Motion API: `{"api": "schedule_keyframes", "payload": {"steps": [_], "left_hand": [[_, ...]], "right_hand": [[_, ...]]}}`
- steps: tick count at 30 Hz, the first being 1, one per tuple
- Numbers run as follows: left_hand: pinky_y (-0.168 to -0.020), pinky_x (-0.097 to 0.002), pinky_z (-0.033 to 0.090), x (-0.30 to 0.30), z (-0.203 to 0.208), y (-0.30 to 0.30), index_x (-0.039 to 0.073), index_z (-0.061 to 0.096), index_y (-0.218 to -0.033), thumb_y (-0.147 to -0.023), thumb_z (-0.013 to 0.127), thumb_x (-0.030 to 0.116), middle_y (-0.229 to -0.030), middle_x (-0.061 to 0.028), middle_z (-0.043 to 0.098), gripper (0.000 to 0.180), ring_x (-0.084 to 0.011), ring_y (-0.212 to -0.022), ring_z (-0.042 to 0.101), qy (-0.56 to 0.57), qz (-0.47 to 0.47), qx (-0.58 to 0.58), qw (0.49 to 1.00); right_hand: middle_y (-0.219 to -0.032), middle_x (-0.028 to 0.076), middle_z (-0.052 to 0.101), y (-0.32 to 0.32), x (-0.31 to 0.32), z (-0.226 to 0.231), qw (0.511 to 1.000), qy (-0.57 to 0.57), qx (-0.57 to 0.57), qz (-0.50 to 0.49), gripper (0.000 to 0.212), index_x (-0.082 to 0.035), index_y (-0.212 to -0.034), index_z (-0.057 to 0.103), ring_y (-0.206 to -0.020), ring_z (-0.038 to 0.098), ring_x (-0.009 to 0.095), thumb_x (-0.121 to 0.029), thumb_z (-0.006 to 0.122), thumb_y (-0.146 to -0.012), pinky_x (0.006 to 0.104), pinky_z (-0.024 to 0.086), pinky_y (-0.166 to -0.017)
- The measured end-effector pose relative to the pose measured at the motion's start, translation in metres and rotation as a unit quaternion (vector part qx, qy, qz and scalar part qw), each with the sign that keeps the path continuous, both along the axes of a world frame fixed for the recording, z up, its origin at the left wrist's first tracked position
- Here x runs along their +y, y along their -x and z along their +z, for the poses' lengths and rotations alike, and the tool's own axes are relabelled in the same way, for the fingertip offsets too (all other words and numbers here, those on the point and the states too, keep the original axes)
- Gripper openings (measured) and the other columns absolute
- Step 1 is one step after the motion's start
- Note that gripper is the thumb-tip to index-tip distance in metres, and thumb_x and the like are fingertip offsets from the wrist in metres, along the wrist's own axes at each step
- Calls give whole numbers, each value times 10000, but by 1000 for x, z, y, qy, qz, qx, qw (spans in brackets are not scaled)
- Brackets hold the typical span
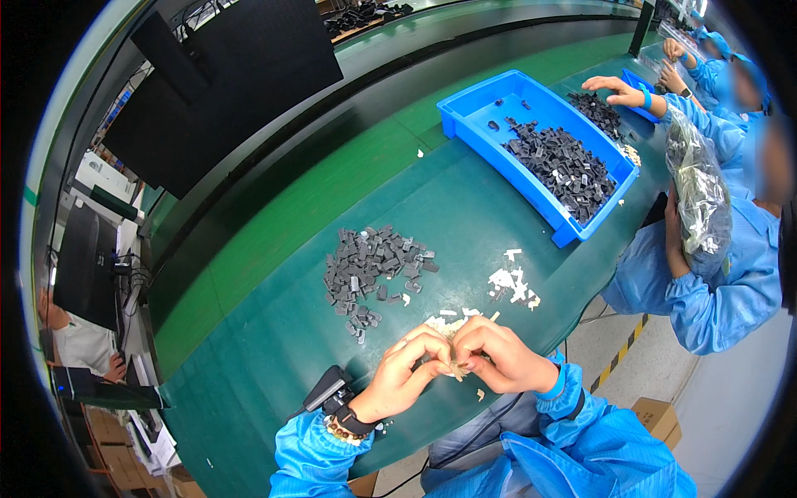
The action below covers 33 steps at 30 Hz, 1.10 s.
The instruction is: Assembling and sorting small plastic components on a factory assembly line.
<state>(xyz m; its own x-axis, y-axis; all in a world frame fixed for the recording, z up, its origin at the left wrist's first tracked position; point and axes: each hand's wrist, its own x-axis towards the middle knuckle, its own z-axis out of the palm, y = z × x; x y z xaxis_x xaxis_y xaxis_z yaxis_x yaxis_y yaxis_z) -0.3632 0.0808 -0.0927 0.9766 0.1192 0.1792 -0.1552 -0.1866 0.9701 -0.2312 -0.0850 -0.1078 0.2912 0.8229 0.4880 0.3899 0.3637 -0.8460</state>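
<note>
My left hand (405, 375) and my right hand (500, 358) meet near the table's front edge, thumbs and fingertips pinched together. Between the fingertips shows a small tan scrap (458, 373), too small to name; both hands are closed on it. Just behind them, partly hidden by my fingers, lies a heap of pale cream scraps (449, 321). Small dark grey plastic parts (365, 270) form a loose pile beyond my left hand. White scraps (510, 286) are scattered beyond my right hand.
A large blue tray (498, 158) holding many dark parts stands at the far right of the green table (249, 373). Beside it, a person (722, 249) in blue holds a clear plastic bag (697, 191). A black device (328, 388) sits beside my left wrist.
</note>
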Motion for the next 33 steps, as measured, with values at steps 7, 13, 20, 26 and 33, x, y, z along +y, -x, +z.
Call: {"api": "schedule_keyframes", "payload": {"steps": [7, 13, 20, 26, 33], "left_hand": [[-801, -312, 500, 1, -3, 3, 35, 651, -926, -845, 753, 7, -951, -71, 629, 133, -187, -884, 611, -12, 36, -11, 999], [-755, -313, 535, 0, -1, 2, 46, 728, -939, -764, 821, 0, -933, -63, 694, 204, -184, -854, 658, -53, 74, -66, 994], [-759, -306, 527, 1, -1, 1, 53, 725, -896, -774, 804, -10, -895, -50, 707, 158, -185, -859, 658, -54, 74, -60, 994], [-761, -310, 523, -1, 2, 2, 42, 700, -894, -789, 791, -12, -896, -62, 688, 149, -194, -856, 652, -69, 72, -52, 994], [-758, -321, 524, -3, -3, 2, 34, 679, -948, -844, 718, -29, -949, -90, 676, 127, -221, -879, 654, -91, 68, -62, 992]], "right_hand": [[-955, 88, 602, 0, -2, 0, 999, 17, 40, -21, 128, -51, -997, 559, -878, 590, 237, 15, 633, -917, 348, 484, -724], [-959, 80, 623, 1, -2, 0, 999, 34, 37, -11, 156, -61, -984, 568, -905, 607, 239, 20, 666, -894, 349, 488, -763], [-966, 86, 627, 0, 2, -1, 1000, -4, -10, -20, 202, -57, -988, 578, -866, 620, 228, 65, 678, -862, 330, 502, -697], [-962, 110, 627, 2, 2, 1, 999, 19, -3, -33, 177, -33, -999, 592, -852, 641, 279, 9, 700, -865, 363, 524, -708], [-948, 111, 625, 2, 2, 3, 998, 22, -21, -52, 175, -38, -992, 592, -841, 639, 288, 10, 697, -861, 371, 524, -709]]}}
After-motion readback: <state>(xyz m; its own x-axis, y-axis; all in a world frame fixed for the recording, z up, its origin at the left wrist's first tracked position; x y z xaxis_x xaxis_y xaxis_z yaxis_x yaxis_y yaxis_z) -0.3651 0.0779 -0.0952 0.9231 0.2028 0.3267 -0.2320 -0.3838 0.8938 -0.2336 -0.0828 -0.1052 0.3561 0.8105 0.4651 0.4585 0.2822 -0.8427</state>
